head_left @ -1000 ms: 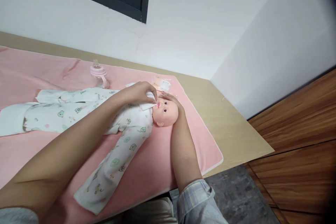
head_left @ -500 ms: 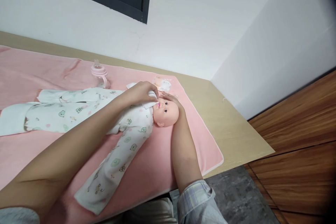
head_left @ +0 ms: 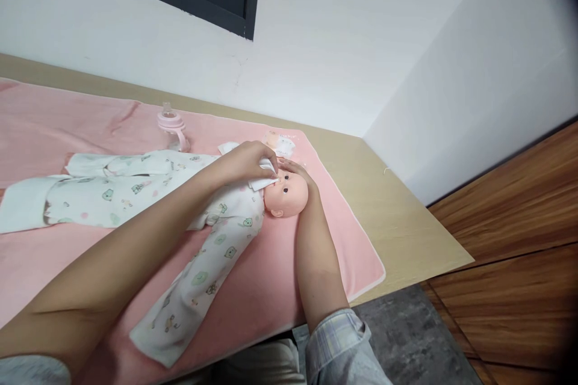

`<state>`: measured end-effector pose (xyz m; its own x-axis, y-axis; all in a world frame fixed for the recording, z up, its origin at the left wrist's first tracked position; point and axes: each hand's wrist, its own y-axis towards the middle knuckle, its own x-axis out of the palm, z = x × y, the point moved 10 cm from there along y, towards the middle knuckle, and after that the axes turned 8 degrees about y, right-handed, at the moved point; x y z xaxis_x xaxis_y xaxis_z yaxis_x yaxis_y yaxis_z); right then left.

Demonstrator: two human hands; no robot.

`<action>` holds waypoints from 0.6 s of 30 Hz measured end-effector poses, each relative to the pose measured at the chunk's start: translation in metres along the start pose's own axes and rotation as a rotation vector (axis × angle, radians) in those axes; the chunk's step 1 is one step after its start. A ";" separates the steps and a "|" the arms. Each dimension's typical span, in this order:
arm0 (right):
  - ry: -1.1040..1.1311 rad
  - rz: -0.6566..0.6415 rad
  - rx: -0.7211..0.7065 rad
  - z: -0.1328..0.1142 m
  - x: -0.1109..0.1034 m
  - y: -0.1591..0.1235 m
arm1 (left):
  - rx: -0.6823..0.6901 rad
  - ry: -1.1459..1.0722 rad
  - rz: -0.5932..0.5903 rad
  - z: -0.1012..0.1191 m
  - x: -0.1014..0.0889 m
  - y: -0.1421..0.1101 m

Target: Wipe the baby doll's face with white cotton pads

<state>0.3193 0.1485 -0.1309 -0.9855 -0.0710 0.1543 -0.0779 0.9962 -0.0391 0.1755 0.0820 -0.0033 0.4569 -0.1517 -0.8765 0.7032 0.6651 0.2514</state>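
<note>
A bald baby doll (head_left: 287, 195) in white printed pyjamas (head_left: 226, 234) lies on its back on a pink blanket (head_left: 253, 289), head toward the right. My left hand (head_left: 250, 162) reaches over its chest, thumb and fingers pinching a folded white cloth (head_left: 262, 181) against the mouth area, which is now covered. Around the far side of the doll's head curls my right hand (head_left: 300, 169), fingers stretched out along the cheek and palm behind the crown. Part of that hand is hidden by the head. Both of the doll's eyes show.
Behind the doll's body stands a pink-lidded baby bottle (head_left: 171, 126) with a handle. A printed patch (head_left: 282, 143) lies near the blanket's far corner. The wooden table (head_left: 388, 216) runs up to a white wall (head_left: 316, 42), with wooden panels (head_left: 515, 204) at the right.
My left hand has shifted the cloth slightly right, from beside the pink lips to over the mouth, up to the nose. My right hand stays around the head.
</note>
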 end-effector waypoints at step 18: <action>-0.034 -0.016 0.002 -0.002 0.003 -0.001 | -0.020 0.052 0.031 -0.002 0.000 0.003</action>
<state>0.3165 0.1471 -0.1286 -0.9886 -0.0883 0.1216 -0.0937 0.9948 -0.0392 0.1764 0.0850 -0.0034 0.4485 -0.0928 -0.8889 0.6781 0.6832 0.2708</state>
